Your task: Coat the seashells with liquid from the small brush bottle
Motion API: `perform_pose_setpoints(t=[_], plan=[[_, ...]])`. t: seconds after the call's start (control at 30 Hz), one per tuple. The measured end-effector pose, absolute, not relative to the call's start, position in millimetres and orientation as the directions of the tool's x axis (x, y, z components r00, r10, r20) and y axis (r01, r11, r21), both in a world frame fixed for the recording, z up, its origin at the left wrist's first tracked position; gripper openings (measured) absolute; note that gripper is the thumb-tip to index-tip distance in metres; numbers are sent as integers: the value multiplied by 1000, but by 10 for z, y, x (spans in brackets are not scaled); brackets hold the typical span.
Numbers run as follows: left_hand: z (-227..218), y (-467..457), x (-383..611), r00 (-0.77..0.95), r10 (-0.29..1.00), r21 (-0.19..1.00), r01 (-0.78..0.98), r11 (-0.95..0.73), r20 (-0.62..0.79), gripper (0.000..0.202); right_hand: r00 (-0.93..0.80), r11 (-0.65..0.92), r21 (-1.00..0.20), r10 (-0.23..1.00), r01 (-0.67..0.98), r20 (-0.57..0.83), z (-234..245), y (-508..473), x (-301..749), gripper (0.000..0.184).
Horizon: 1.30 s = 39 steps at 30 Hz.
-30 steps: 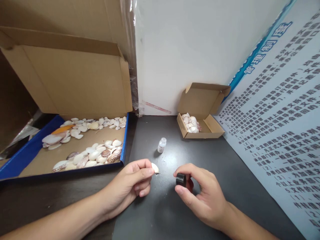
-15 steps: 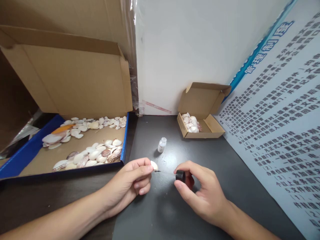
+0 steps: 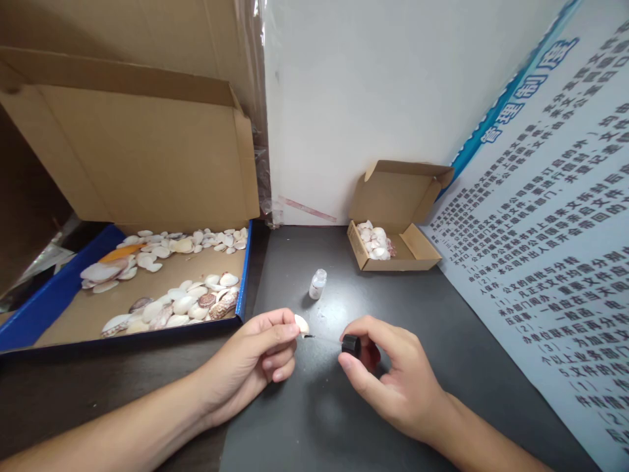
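Between thumb and forefinger, my left hand [image 3: 268,351] pinches a small white seashell [image 3: 301,324]. My right hand [image 3: 393,367] is closed on a black brush cap [image 3: 350,345], whose thin clear stem points left. The dark brush tip [image 3: 308,336] lies at the shell's lower edge; whether it touches I cannot tell. Behind the hands, a small clear glass bottle [image 3: 317,284] with a white label stands upright and uncapped on the dark mat [image 3: 295,419].
At left, an open blue-edged cardboard box [image 3: 122,288] holds several shells in two groups, with an orange piece among them. A smaller open cardboard box [image 3: 407,265] with white shells stands at the back right. A printed poster [image 3: 550,216] leans along the right side.
My right hand and the brush cap have shifted very slightly left. The left hand still pinches the shell, nearly in place.
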<state>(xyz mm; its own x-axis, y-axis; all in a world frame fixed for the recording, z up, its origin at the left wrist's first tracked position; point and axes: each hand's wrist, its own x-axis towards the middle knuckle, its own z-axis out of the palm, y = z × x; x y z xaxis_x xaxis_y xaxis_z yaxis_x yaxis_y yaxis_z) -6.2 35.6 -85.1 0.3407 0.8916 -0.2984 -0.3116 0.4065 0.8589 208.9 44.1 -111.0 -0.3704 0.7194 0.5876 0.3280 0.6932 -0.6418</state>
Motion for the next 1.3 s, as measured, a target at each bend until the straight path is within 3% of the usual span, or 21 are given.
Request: perform_pose_setpoints(t=[0.37,0.5,0.7,0.87,1.03,1.2,1.3], plan=[[-857,363,-69,397,865,841,-314,441,-306,10,-367,634,-701,769,328,523,-1107,465,2074,11],[-849,361,-73,404,864,845,-306,437,-301,10,-322,598,-714,800,365,506,-1099,476,2075,12],[-843,360,-66,436,852,856,-279,434,-290,11,-369,595,-754,791,278,488,-1101,473,2100,17],[-830,361,-65,447,846,862,-262,434,-290,10,-316,562,-755,823,337,472,-1118,484,2094,16],[-835,364,-65,455,843,863,-257,434,-289,10,-369,565,-780,808,268,459,-1110,496,2088,23],[-840,359,-75,467,836,869,-239,433,-288,10,-314,518,-782,850,346,423,-1122,493,2083,16],[-849,360,-84,469,835,869,-239,433,-287,10,-341,541,-794,828,278,445,-1125,492,2098,20]])
